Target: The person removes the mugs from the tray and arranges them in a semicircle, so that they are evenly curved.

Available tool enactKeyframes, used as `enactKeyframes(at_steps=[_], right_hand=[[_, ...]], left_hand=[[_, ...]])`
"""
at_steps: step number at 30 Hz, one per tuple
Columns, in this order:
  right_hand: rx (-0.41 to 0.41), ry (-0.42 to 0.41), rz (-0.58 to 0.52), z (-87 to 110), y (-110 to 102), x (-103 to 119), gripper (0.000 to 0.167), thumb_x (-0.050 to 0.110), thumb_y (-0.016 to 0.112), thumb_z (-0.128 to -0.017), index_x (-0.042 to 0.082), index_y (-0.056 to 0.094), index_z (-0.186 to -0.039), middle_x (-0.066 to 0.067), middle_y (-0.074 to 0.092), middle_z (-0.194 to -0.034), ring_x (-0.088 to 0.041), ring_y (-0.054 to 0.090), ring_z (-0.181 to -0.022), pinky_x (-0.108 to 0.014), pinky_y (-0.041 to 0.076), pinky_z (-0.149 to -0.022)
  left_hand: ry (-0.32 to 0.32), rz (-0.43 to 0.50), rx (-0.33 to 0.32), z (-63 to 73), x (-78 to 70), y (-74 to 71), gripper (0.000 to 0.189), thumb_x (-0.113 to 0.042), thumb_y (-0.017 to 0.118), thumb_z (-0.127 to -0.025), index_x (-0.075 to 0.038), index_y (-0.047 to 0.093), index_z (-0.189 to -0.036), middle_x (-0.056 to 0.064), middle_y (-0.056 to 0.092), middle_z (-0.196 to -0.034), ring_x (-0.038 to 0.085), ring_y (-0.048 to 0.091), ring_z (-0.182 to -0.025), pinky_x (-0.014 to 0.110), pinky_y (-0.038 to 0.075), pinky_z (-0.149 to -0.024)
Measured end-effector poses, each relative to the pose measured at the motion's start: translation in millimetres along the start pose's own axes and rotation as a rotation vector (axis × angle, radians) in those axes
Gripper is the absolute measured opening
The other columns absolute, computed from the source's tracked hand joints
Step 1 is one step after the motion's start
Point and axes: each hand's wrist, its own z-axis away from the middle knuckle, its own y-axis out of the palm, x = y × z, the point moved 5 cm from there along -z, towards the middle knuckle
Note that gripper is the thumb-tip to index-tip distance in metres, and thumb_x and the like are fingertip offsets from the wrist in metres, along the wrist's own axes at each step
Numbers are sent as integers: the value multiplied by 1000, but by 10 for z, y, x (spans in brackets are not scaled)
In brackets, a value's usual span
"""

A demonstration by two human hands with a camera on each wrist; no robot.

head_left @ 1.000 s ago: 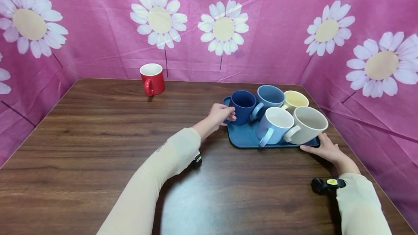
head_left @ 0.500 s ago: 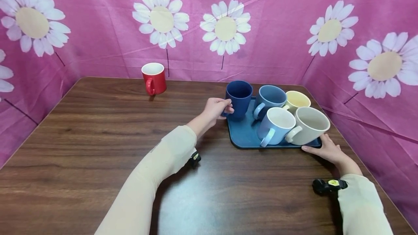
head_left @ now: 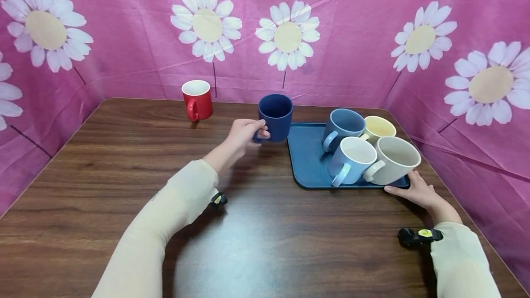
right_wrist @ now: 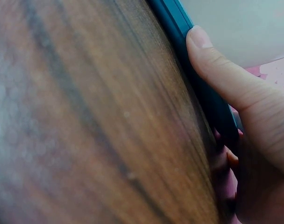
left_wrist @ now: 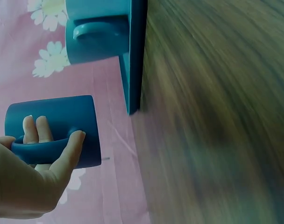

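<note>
In the head view my left hand [head_left: 248,133] grips the navy mug [head_left: 278,116] by its handle, left of the blue tray [head_left: 304,169]. The left wrist view shows this mug [left_wrist: 53,114] raised above the table, fingers through its handle. At the tray's near right corner, my right hand [head_left: 418,192] holds the edge, its thumb [right_wrist: 221,70] along the rim in the right wrist view. On the tray stand a grey-blue mug [head_left: 345,123], a light blue mug [head_left: 352,164], a cream mug [head_left: 395,162] and a yellow mug [head_left: 381,128], partly hidden behind the others.
A red mug [head_left: 198,101] with a white inside stands near the back edge of the brown wooden table [head_left: 124,174], left of the tray. A pink cloth [head_left: 141,59] with daisies hangs behind and to the right of the table.
My left hand has lifted the navy mug off the tray's left end and carried it left, past the tray's edge. My right hand has stayed at the tray corner.
</note>
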Motion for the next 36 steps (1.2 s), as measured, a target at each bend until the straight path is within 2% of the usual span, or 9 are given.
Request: enactKeyframes(at_steps=[7,12,15,24,29,36], right_hand=[[-11,-14,4,-2,2,-16,92,38,58,-79,2,-3,-136,-40,5,-129,-52,-2,-117,-71,-4,-77],[-11,-9,4,-8,15,-44,92,39,58,-79,2,-3,-136,-40,4,-128,-53,-3,-117,-71,-4,-77],[-6,-1,10,-14,20,-55,92,40,58,-79,1,-3,-135,-41,4,-127,-52,-5,-117,-71,-4,-78],[-4,-9,13,-11,-3,-44,92,41,57,-79,0,-3,-135,-41,5,-127,-52,-6,-117,-71,-4,-77],[-8,-16,9,-9,-8,-49,93,40,58,-79,0,-4,-135,-41,3,-127,-52,-6,-117,-72,-5,-76],[-2,-14,6,-8,15,-62,92,41,57,-79,-1,-4,-135,-42,5,-126,-52,-7,-117,-71,-5,-77]], left_hand=[[9,-16,-12,153,-77,-345,22,-15,52,-86,7,57,-89,1,60,-59,11,60,-62,37,47,-66],[17,-8,-24,276,-117,-574,21,-13,50,-87,7,54,-90,0,60,-58,10,59,-61,28,49,-57],[33,13,-36,350,-127,-704,20,-12,49,-87,7,53,-90,0,59,-57,9,59,-58,27,48,-55],[42,76,-72,575,-178,-1148,18,-10,50,-86,-7,60,-72,1,61,-59,8,61,-61,29,50,-57],[21,95,-109,679,-182,-1377,18,-11,50,-86,-8,60,-72,1,62,-60,9,61,-62,29,50,-58],[18,153,-178,746,-178,-1669,24,-10,49,-87,-9,62,-67,2,61,-58,9,61,-59,27,49,-52]])
